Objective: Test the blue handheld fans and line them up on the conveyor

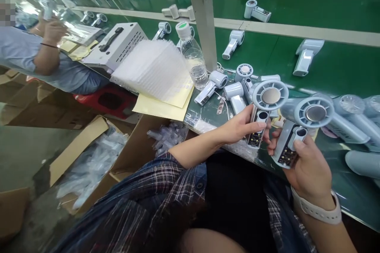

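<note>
My left hand [242, 126] is closed around the handle of a light-blue handheld fan [269, 95], its round vented head up and a dark panel showing on the grip. In my right hand [311, 162] is a second handheld fan [315, 113] of the same kind, the thumb resting by its round button. Both are held upright side by side over the near edge of the green bench. Just beyond my left hand lie several more fans, among them one with a silvery handle [206, 91] and another lying head toward me [234, 91].
Fans ride on the green conveyor [270, 57] behind a metal post [204, 19]. Left of me are a water bottle [194, 63], a stack of bubble bags [157, 67], a white box with a handle [114, 45] and a carton of plastic [89, 166]. A co-worker [50, 55] sits farther left.
</note>
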A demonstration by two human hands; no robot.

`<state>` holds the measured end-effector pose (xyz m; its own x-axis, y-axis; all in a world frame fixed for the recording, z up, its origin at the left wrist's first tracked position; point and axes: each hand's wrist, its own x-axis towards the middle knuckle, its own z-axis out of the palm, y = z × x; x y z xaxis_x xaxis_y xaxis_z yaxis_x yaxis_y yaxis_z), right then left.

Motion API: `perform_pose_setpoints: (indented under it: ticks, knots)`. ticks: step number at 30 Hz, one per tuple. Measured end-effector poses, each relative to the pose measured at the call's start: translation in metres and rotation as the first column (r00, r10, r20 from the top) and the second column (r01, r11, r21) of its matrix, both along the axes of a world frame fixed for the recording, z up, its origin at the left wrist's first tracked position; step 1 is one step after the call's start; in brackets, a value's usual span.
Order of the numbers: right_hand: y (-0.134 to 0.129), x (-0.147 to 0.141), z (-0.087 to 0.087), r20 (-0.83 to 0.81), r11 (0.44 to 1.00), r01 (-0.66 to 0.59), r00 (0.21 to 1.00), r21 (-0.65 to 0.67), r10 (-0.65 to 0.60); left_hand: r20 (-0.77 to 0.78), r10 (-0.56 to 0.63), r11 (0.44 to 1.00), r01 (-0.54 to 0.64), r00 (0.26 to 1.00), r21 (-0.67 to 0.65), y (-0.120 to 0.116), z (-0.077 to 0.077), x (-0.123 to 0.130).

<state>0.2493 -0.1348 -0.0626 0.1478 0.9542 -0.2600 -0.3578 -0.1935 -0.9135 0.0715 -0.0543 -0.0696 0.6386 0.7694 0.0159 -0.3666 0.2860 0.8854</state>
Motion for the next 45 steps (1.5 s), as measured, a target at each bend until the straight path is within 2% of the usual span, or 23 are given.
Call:
perform_pose_setpoints:
  ticks: [3, 7, 12, 16, 18, 21, 24, 27, 29, 35, 38, 40, 45]
  knots:
    - [-0.002, 0.001, 0.0, -0.031, 0.999, -0.007, 0.999, 0.038, 0.008, 0.014, -0.019, 1.0, 0.019, 1.0, 0.016, -0.003, 0.002, -0.002]
    - [-0.01, -0.002, 0.002, -0.045, 0.994, -0.033, 0.998, 0.102, 0.038, 0.039, 0.033, 0.999, -0.034, 0.999, 0.02, -0.012, 0.005, -0.002]
    - [-0.025, -0.01, 0.008, -0.02, 0.993, 0.023, 1.0, 0.118, -0.02, 0.036, 0.094, 0.996, -0.094, 0.995, -0.012, -0.025, 0.012, -0.003]
    - [-0.036, -0.013, 0.012, 0.005, 0.987, 0.056, 0.998, 0.152, -0.057, 0.035, 0.086, 0.995, -0.087, 0.996, 0.053, -0.036, 0.02, -0.01]
    - [-0.039, -0.012, 0.011, 0.018, 0.983, 0.094, 0.995, 0.155, -0.098, 0.002, 0.12, 0.99, -0.12, 0.993, 0.069, -0.043, 0.024, -0.013]
    - [-0.038, -0.005, 0.008, -0.038, 0.988, 0.033, 0.999, 0.154, -0.028, -0.071, 0.181, 0.983, -0.178, 0.981, 0.048, -0.053, 0.025, -0.014]
    - [-0.036, -0.003, 0.008, -0.067, 0.987, -0.029, 0.997, 0.161, 0.04, -0.069, 0.188, 0.982, -0.188, 0.98, 0.005, -0.058, 0.021, -0.015]
    - [-0.039, -0.012, 0.015, -0.094, 0.99, -0.026, 0.995, 0.136, 0.039, -0.117, 0.217, 0.976, -0.215, 0.969, 0.026, -0.061, 0.02, -0.019]
    - [-0.045, -0.019, 0.023, -0.142, 0.992, -0.02, 0.989, 0.128, 0.038, -0.163, 0.224, 0.974, -0.215, 0.961, 0.076, -0.064, 0.026, -0.024]
    - [-0.069, -0.019, 0.048, -0.108, 0.973, 0.112, 0.99, 0.203, -0.091, -0.088, 0.094, 0.991, -0.085, 0.992, 0.101, -0.08, 0.064, -0.033]
    - [-0.073, -0.012, 0.059, -0.1, 0.967, 0.183, 0.981, 0.176, -0.167, -0.03, 0.011, 0.997, -0.008, 0.999, 0.079, -0.079, 0.078, -0.029]
    - [-0.069, -0.01, 0.067, -0.125, 0.971, 0.206, 0.974, 0.121, -0.191, 0.036, -0.057, 0.996, 0.054, 0.998, 0.066, -0.073, 0.082, -0.021]
    - [-0.042, -0.003, 0.079, -0.17, 0.988, 0.118, 0.98, 0.1, -0.1, 0.116, -0.236, 0.969, 0.242, 0.965, -0.043, -0.051, 0.078, 0.0]
